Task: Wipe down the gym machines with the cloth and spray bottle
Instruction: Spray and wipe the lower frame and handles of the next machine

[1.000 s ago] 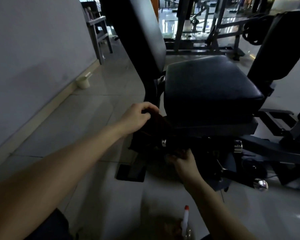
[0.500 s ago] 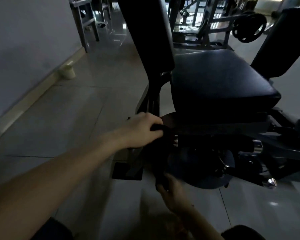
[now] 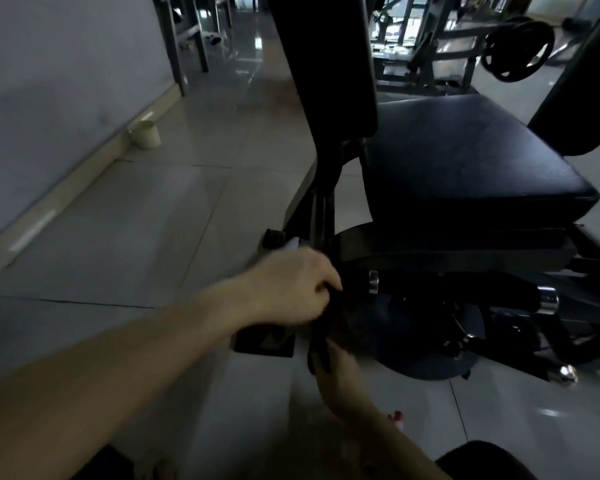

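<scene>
A dark cloth [image 3: 329, 327] hangs between my two hands, low beside the black gym machine's frame [image 3: 430, 261]. My left hand [image 3: 288, 289] grips the cloth's upper end next to a chromed bar end below the seat pad [image 3: 465, 161]. Lower down, my right hand [image 3: 340, 375] holds the cloth's bottom end close to the floor. The red tip of the spray bottle [image 3: 398, 418] peeks out behind my right forearm; the rest of the bottle is hidden. An upright black back pad [image 3: 326, 64] rises behind the seat.
A pale wall [image 3: 49, 81] runs along the left with a small cream cup [image 3: 145, 134] at its base. A round dark plate and chromed knobs [image 3: 565, 374] sit under the seat. Weight racks and a plate [image 3: 516, 50] stand at the back. Tiled floor [image 3: 136, 237] lies to the left.
My right hand has dropped from the bar under the seat toward the floor, pulling the cloth's lower end down. My left hand has sunk slightly while keeping its grip. The camera moved closer.
</scene>
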Demonstrator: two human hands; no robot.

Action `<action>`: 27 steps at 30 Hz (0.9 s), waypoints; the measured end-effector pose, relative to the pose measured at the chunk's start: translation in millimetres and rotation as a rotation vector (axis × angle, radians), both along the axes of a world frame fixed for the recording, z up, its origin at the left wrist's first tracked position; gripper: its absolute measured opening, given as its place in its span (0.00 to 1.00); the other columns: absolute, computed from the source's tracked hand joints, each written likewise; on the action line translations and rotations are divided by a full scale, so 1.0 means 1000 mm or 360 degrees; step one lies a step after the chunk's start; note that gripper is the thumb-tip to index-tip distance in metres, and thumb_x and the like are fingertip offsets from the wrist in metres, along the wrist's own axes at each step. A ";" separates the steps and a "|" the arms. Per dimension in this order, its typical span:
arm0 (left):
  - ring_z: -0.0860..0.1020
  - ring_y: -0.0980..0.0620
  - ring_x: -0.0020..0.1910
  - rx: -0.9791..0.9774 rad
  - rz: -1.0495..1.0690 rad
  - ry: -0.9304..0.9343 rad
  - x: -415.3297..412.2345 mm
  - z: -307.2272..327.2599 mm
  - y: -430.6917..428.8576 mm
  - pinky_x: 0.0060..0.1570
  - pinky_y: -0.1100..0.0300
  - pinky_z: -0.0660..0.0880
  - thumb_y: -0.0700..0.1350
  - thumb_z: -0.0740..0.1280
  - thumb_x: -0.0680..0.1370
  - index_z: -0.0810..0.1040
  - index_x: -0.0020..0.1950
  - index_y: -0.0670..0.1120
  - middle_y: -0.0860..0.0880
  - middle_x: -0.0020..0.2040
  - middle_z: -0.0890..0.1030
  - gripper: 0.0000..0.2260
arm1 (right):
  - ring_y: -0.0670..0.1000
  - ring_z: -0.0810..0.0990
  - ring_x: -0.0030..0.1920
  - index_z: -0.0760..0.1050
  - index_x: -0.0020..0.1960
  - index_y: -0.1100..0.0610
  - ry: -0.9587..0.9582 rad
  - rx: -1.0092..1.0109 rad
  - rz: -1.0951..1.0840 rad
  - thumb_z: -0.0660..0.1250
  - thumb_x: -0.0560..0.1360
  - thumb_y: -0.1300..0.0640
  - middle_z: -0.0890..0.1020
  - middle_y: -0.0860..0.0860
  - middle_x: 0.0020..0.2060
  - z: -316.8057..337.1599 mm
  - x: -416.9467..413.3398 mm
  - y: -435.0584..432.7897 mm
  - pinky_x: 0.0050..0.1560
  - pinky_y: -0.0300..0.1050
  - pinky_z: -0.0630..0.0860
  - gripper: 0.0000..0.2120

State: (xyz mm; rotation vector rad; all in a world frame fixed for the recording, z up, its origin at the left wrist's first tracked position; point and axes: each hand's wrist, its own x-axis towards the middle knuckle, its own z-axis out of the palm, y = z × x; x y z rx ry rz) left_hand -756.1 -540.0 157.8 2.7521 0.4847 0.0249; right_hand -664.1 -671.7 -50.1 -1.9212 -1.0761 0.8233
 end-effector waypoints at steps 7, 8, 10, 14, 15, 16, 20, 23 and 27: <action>0.76 0.61 0.50 -0.0149 0.0076 0.0071 0.007 -0.003 0.017 0.55 0.65 0.68 0.42 0.64 0.79 0.83 0.63 0.54 0.64 0.46 0.75 0.16 | 0.50 0.76 0.35 0.71 0.40 0.47 -0.0284 -0.0294 0.0319 0.58 0.81 0.47 0.78 0.47 0.35 0.020 -0.018 0.023 0.40 0.52 0.75 0.12; 0.78 0.63 0.50 -0.0294 0.0026 0.0194 0.008 0.003 0.015 0.62 0.64 0.68 0.42 0.65 0.79 0.83 0.62 0.55 0.63 0.49 0.80 0.15 | 0.49 0.76 0.35 0.72 0.42 0.48 -0.0205 -0.0206 0.0252 0.58 0.81 0.47 0.79 0.48 0.36 0.022 -0.020 0.028 0.40 0.51 0.75 0.11; 0.79 0.64 0.46 -0.0501 0.0005 0.0391 0.008 0.016 0.023 0.65 0.62 0.69 0.41 0.67 0.78 0.84 0.61 0.55 0.59 0.51 0.84 0.15 | 0.50 0.79 0.39 0.76 0.51 0.51 -0.0102 -0.0125 0.0057 0.58 0.82 0.48 0.82 0.50 0.43 0.018 -0.025 0.033 0.42 0.52 0.77 0.11; 0.77 0.63 0.45 -0.0060 0.0184 0.0215 0.011 0.014 0.054 0.48 0.64 0.74 0.39 0.63 0.78 0.84 0.60 0.57 0.65 0.46 0.76 0.18 | 0.55 0.81 0.47 0.74 0.61 0.51 -0.0382 -0.0366 0.0137 0.54 0.83 0.47 0.82 0.52 0.48 0.001 -0.038 0.029 0.47 0.51 0.77 0.14; 0.74 0.61 0.48 0.0113 0.0199 0.0086 0.015 0.008 0.057 0.48 0.62 0.72 0.40 0.62 0.79 0.83 0.61 0.58 0.65 0.45 0.71 0.18 | 0.55 0.81 0.48 0.74 0.62 0.51 -0.0445 -0.0464 0.0201 0.54 0.84 0.47 0.82 0.53 0.50 -0.002 -0.041 0.029 0.47 0.49 0.77 0.15; 0.72 0.59 0.49 0.0257 0.0174 -0.0025 0.020 0.000 0.058 0.47 0.61 0.69 0.40 0.62 0.79 0.83 0.60 0.57 0.64 0.44 0.68 0.17 | 0.55 0.82 0.50 0.74 0.63 0.52 -0.0476 -0.0523 0.0246 0.53 0.84 0.47 0.82 0.54 0.52 -0.003 -0.044 0.029 0.48 0.49 0.77 0.15; 0.69 0.50 0.47 0.0776 -0.0017 -0.0354 0.030 -0.023 0.068 0.43 0.58 0.62 0.40 0.68 0.78 0.85 0.54 0.52 0.51 0.47 0.70 0.11 | 0.58 0.81 0.53 0.75 0.61 0.56 -0.0387 -0.0523 0.0376 0.56 0.83 0.48 0.82 0.58 0.55 0.015 -0.047 0.041 0.53 0.52 0.79 0.16; 0.71 0.46 0.51 0.0857 0.0087 -0.0425 0.017 -0.026 0.094 0.46 0.57 0.60 0.40 0.71 0.76 0.86 0.55 0.51 0.48 0.48 0.71 0.11 | 0.60 0.81 0.50 0.77 0.54 0.58 -0.0386 -0.0291 0.0217 0.59 0.82 0.48 0.82 0.58 0.50 0.034 -0.037 0.052 0.49 0.52 0.78 0.15; 0.71 0.47 0.49 0.0743 0.0380 -0.0436 -0.002 -0.032 0.109 0.47 0.57 0.62 0.35 0.68 0.74 0.85 0.59 0.52 0.52 0.46 0.67 0.18 | 0.54 0.83 0.49 0.76 0.59 0.52 -0.0225 -0.0109 -0.0064 0.58 0.82 0.48 0.84 0.52 0.50 0.031 -0.034 0.049 0.51 0.56 0.80 0.13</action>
